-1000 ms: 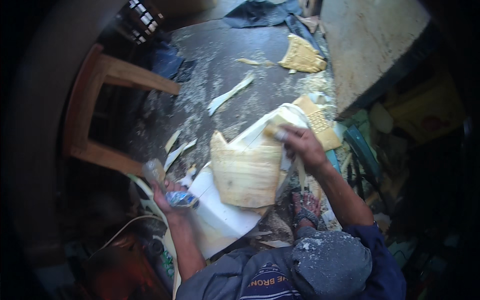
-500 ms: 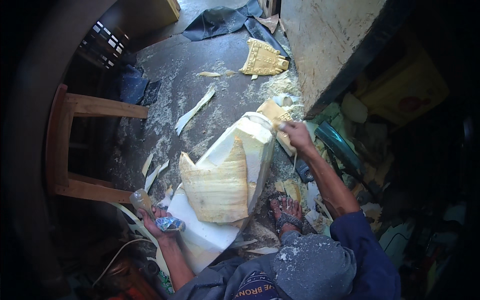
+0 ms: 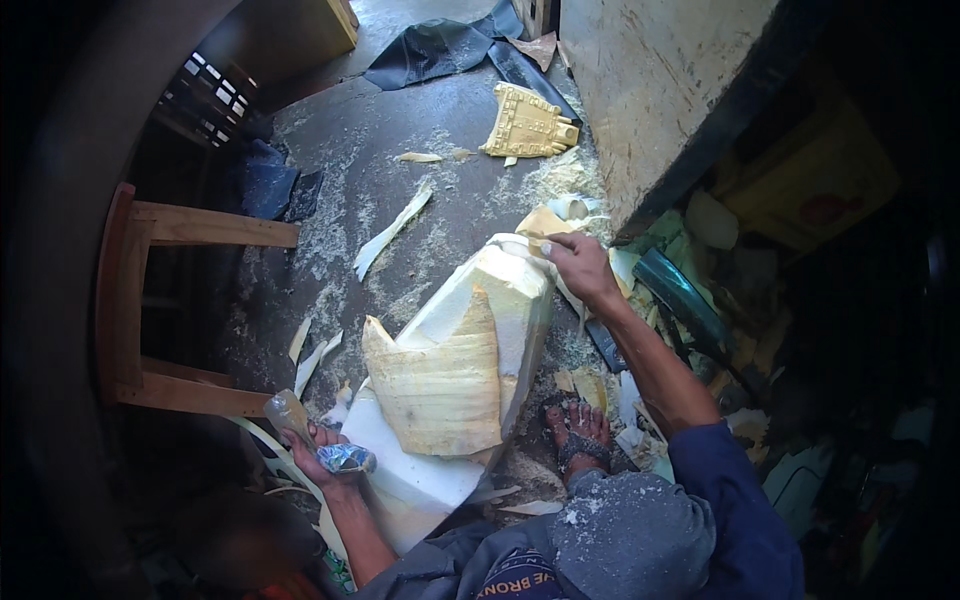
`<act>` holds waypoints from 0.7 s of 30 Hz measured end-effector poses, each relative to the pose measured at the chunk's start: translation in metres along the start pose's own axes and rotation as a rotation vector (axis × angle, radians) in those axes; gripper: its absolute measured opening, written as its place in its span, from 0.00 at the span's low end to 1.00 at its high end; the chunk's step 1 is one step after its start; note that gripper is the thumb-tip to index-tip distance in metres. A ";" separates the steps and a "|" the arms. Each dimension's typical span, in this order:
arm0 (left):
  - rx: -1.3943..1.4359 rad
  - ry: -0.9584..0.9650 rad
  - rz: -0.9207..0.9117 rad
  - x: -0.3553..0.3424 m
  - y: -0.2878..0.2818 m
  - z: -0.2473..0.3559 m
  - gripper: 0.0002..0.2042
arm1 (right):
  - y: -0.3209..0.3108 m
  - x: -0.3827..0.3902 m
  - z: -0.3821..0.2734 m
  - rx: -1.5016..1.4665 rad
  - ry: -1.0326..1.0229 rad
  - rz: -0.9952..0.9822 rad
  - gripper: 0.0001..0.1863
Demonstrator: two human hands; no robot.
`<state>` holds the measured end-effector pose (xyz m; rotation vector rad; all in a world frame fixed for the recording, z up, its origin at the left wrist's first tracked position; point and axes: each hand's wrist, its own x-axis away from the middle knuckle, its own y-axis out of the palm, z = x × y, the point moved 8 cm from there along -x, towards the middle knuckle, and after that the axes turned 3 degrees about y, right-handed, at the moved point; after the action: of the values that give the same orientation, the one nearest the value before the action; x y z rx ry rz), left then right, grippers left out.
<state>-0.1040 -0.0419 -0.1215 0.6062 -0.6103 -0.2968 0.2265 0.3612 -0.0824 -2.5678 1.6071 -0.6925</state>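
Note:
A long white foam block (image 3: 440,300) slants across the floor in front of me, with a worn yellowish foam sheet (image 3: 440,390) lying on top. My right hand (image 3: 582,268) is at the block's far end, fingers closed in a pinch on a small yellowish piece (image 3: 541,246), whose kind I cannot make out. It is close to a pale rounded rim there; whether it touches is unclear. Beside the near left side of the block, my left hand (image 3: 318,452) is wrapped round a clear plastic bottle (image 3: 287,412) with a blue patterned label.
To the left lies a wooden stool (image 3: 205,225) on its side. A yellow moulded panel (image 3: 530,122) and black sheet material (image 3: 430,52) are farther off. Foam strips and crumbs litter the dark floor. Scraps and a dark green glossy part (image 3: 680,290) crowd the right, below a scuffed board (image 3: 660,90).
My right hand has shifted slightly left, onto the far end of the block, with the small piece still pinched. My left hand keeps the bottle. The whole scene sits slightly lower in view.

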 end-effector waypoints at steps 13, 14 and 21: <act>0.077 -0.045 0.017 0.000 0.000 -0.002 0.26 | 0.058 -0.003 -0.056 0.301 -0.342 -0.431 0.21; 0.060 -0.041 0.013 0.000 0.000 -0.002 0.26 | 0.047 -0.011 -0.049 0.340 -0.201 -0.277 0.20; 0.065 -0.054 -0.095 0.006 0.007 0.000 0.25 | 0.047 -0.035 -0.073 0.210 -0.323 -0.201 0.20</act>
<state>-0.0988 -0.0387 -0.1150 0.6923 -0.6463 -0.3851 0.1456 0.3840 -0.0416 -2.5442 1.1308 -0.4022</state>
